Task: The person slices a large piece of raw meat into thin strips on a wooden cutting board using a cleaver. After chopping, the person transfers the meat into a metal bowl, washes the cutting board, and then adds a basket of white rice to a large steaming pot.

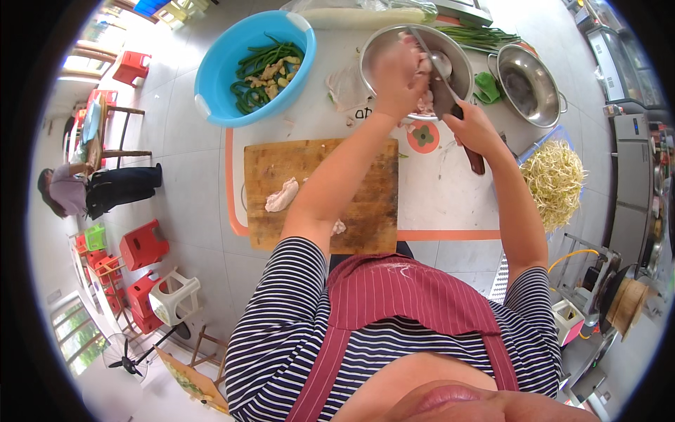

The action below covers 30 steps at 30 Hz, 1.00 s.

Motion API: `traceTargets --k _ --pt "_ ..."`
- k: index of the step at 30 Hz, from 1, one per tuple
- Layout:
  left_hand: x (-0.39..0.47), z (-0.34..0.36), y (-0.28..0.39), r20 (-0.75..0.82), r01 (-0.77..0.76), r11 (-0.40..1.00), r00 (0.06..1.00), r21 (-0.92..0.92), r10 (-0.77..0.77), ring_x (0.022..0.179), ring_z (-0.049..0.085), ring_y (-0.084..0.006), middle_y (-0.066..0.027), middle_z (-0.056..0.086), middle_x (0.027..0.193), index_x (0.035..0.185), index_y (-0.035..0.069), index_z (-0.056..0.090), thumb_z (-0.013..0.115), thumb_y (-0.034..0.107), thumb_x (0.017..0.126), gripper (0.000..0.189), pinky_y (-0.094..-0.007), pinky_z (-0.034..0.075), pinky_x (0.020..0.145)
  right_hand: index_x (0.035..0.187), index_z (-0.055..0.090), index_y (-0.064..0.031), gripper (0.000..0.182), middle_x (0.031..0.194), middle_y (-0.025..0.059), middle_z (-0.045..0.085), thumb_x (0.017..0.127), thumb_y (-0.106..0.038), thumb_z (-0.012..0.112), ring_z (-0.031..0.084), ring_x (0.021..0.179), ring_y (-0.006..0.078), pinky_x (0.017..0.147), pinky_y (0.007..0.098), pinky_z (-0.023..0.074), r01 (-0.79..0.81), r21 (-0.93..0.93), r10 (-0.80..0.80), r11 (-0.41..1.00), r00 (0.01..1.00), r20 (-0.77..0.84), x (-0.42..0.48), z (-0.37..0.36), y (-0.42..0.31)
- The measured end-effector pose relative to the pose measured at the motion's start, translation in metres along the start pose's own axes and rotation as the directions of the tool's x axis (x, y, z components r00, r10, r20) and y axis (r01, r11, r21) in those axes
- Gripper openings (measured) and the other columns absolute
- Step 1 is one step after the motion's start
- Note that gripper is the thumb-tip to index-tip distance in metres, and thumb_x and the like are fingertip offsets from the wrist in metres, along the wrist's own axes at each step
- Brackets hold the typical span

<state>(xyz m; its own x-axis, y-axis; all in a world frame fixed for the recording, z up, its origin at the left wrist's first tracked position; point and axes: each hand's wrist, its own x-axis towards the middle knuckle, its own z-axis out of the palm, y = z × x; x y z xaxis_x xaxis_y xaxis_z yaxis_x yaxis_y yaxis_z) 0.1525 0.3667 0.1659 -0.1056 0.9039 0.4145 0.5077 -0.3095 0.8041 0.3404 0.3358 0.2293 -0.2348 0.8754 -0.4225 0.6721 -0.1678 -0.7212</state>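
My right hand (pixel 472 126) is closed on the dark handle of a cleaver (pixel 443 89), whose blade reaches over a steel bowl (pixel 468 63). My left hand (pixel 401 76) is over the same bowl, blurred, beside the blade; pieces of raw meat (pixel 423 66) lie between hand and blade. Whether its fingers grip them I cannot tell. More cut meat (pixel 425 104) and a round metal ladle or spoon (pixel 441 64) are in the bowl. Nearer me, a wooden cutting board (pixel 369 211) bears a pale piece of raw meat (pixel 282 195) and a small scrap (pixel 338 227) by my left forearm.
A blue basin (pixel 203 79) holds green peppers and ginger at the left. At the right stand a steel colander or pan (pixel 527 92), a green cloth (pixel 486 88) and a tray of bean sprouts (pixel 553 184). Green stalks (pixel 474 37) lie behind. A person (pixel 68 192) is far left.
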Motion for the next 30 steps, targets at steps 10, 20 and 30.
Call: traceTargets --k 10,20,30 --pt "-0.147 -0.095 -0.130 0.077 0.163 0.923 0.977 0.348 -0.201 0.108 0.057 -0.0318 -0.0097 0.064 0.110 0.104 0.011 0.067 0.067 0.023 0.083 0.024 -0.0452 0.045 0.092 0.124 0.061 -0.0033 0.042 0.083 0.0165 0.066 0.088 -0.026 0.065 0.063 0.071 0.0267 0.068 0.0373 0.0500 0.061 -0.155 -0.098 0.986 0.966 -0.241 -0.018 0.027 0.017" --pt "-0.268 -0.140 -0.128 0.231 0.057 0.859 0.952 0.508 -0.199 0.099 0.054 -0.0330 -0.0100 0.059 0.101 0.097 0.012 0.066 0.067 0.026 0.081 0.021 -0.0490 0.042 0.082 0.120 0.062 -0.0101 0.035 0.090 0.0165 0.068 0.087 -0.023 0.065 0.065 0.085 0.0353 0.074 0.0441 0.0514 0.268 -0.306 -0.231 0.913 0.961 0.154 -0.050 0.166 0.054" --pt "-0.381 -0.154 -0.090 0.210 0.065 0.930 0.966 0.361 -0.149 0.125 0.042 -0.0417 -0.0210 0.044 0.136 0.126 0.007 0.053 0.073 0.021 0.076 0.056 -0.0526 0.033 0.103 0.105 0.066 -0.0070 0.024 0.074 0.0116 0.066 0.084 -0.020 0.066 0.065 0.067 0.0310 0.062 0.0407 0.0507 0.487 -0.220 -0.365 0.845 0.826 0.430 -0.098 0.214 0.058"
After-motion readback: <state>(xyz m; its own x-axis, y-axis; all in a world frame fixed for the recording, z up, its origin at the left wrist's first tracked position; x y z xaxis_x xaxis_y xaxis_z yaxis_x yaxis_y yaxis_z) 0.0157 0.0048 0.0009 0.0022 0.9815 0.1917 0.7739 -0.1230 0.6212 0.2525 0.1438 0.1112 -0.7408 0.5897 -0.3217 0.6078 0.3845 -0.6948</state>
